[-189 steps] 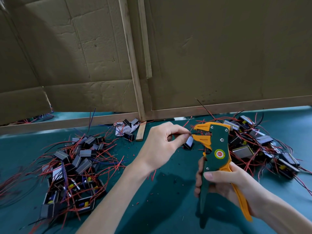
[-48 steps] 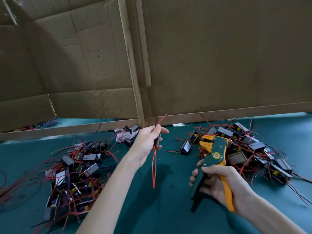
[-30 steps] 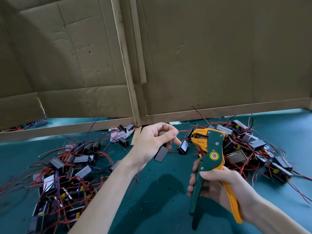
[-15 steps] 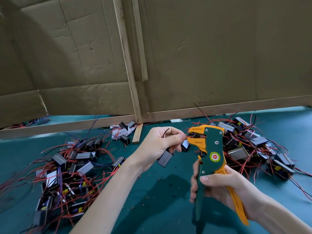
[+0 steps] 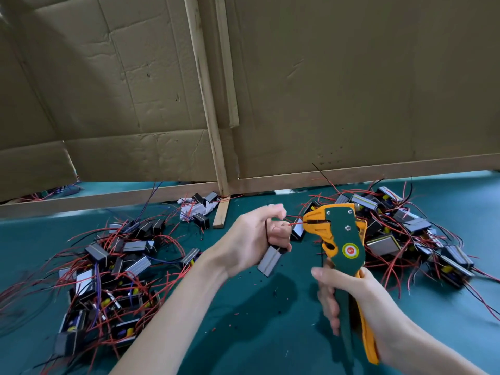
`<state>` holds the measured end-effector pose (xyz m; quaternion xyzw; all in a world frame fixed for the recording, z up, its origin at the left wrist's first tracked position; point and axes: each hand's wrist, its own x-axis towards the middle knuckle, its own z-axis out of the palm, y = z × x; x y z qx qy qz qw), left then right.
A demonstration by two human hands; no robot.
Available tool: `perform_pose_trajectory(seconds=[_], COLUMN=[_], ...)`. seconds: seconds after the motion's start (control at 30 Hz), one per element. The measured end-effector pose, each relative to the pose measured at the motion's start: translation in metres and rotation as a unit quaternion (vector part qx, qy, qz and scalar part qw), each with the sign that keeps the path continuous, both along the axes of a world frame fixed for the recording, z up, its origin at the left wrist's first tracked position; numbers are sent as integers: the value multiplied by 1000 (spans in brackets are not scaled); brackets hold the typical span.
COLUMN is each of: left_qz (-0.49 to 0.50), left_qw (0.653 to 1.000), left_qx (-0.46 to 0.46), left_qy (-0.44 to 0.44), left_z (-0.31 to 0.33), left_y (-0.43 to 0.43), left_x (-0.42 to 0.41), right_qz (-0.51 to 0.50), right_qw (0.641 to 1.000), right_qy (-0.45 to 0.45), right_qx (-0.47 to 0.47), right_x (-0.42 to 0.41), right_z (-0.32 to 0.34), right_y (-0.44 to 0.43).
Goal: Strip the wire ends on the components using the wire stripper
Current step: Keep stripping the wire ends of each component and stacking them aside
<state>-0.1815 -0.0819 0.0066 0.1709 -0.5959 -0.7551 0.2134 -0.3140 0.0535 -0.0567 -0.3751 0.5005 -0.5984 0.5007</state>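
Head view looks down on two bare forearms reaching forward over a teal table mat (image 5: 257,334). The left hand (image 5: 251,239) is raised with its back to the camera and its fingers curled, pinching a thin red wire (image 5: 295,224) that runs rightward from the fingertips. A small grey block component (image 5: 270,259) hangs tilted just under that hand, and a black lead (image 5: 266,231) loops up across the palm side. The right hand (image 5: 349,296) wraps its fingers round the handles of a green and orange wire stripper (image 5: 342,239), held upright with its head pointing left. The red wire's tip reaches the mouth of the orange jaws; whether they clamp it cannot be told. A heap of wired components (image 5: 113,266) lies on the mat to the left of the arms, and another heap (image 5: 405,234) sits behind the stripper on the right. Cardboard sheets (image 5: 351,90) on a wooden frame (image 5: 208,104) stand along the far edge.
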Motion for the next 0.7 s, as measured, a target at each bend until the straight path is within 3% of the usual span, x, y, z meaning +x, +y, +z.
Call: perform_pose_trajectory(seconds=[0.07,0.17,0.23,0.3,0.4,0.5,0.7], left_qz=[-11,43,102,119,120,142,178], left_qw=[999,999,982,938,905,897,936], left_qx=[41,-5,-138,-283,-355,-378,-301], left_qy=[32,-5,-81,-159,-201,-181,-38], left_z=[-3,-9,-19,-33,-60,-77,-61], left_y=[2,-3,-10,-14,-13,-10,-10], left_x=[-2,-4,-7,-9,-11,-13,-14], right_qz=[34,96,101,95,77,60,50], right_qw=[998,985,982,981,982,981,984], right_qy=[-53,-139,-153,-162,-171,-184,-167], right_qx=[-14,-46,-53,-45,-18,-19,-29], right_x=[-2,-10,-15,-19,-19,-18,-18], right_z=[1,2,-1,-3,-3,-1,8], right_y=[-2,-9,-13,-15,-16,-13,-9])
